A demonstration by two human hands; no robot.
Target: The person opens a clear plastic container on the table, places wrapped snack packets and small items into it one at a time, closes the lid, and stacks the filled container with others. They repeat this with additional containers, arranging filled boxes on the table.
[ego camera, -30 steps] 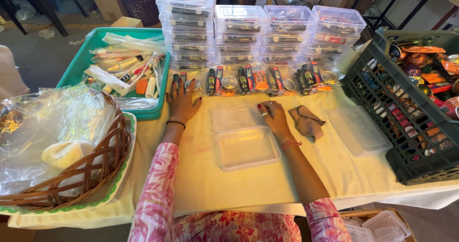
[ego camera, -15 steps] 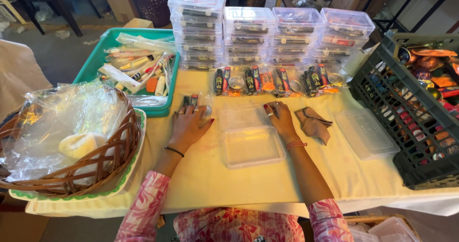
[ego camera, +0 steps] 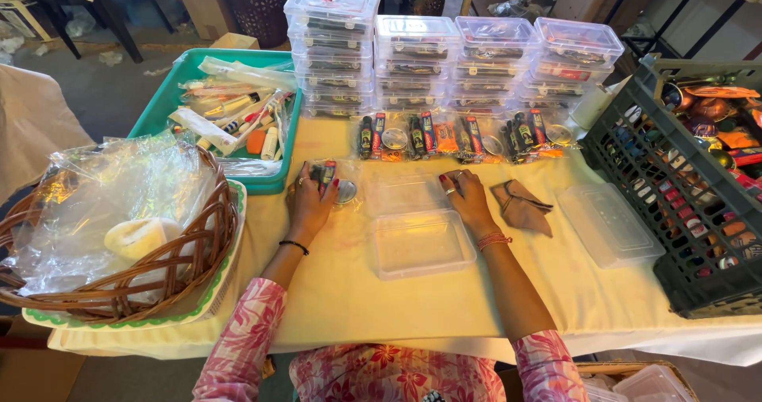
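Lower centre: an open clear container [ego camera: 421, 243] lies on the yellow surface [ego camera: 333, 307], still empty; packing step in hand. Centre left: left hand [ego camera: 311, 200] closes around a small packet of items [ego camera: 327, 172]; right hand [ego camera: 468, 200] rests flat, fingers loosely together, beside a brown cloth [ego camera: 524, 205]. Judged next: packet needs lowering into the container. Upper frame: stacked filled boxes [ego camera: 444, 61].

Left hand [ego camera: 311, 202] gripping a clear packet [ego camera: 327, 173] on the yellow tablecloth [ego camera: 341, 307], right hand [ego camera: 468, 200] flat beside an empty clear box [ego camera: 419, 243], brown cloth [ego camera: 524, 205] just right.
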